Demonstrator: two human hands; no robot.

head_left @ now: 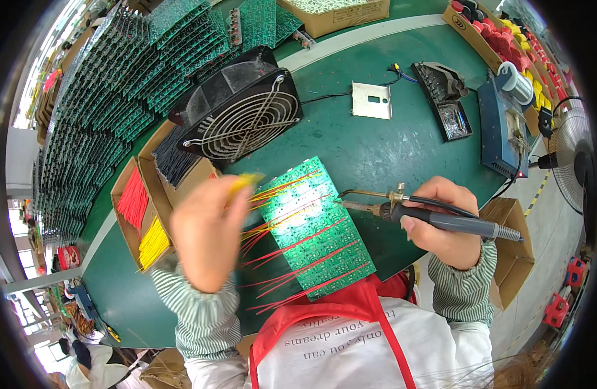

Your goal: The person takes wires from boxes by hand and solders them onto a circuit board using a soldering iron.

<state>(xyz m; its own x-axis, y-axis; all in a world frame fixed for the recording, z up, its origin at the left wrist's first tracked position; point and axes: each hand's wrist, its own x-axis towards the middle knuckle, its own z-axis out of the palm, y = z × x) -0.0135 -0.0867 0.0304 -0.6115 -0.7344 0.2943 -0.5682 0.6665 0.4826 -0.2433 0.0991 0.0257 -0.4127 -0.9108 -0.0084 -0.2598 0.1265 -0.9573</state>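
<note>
My right hand (447,223) is closed round a soldering iron (441,219) with a dark grip and a thin brass solder-feed tube. Its tip reaches the right edge of a green circuit board panel (337,249). Rows of red wires (311,245) and yellow wires (282,189) lie across the panel, their loose ends sticking out to the left. Left of the panel, my left hand (208,230) is smeared by motion. A blurred bunch of yellow wires (245,182) shows between its thumb and fingers.
A cardboard box (157,194) of red, yellow and black wires stands at the left. Behind the panel are a black fan (246,113), a white metal plate (371,100) and a black tray (444,97). A blue solder feeder (499,129) stands right; stacked boards (104,91) fill the far left.
</note>
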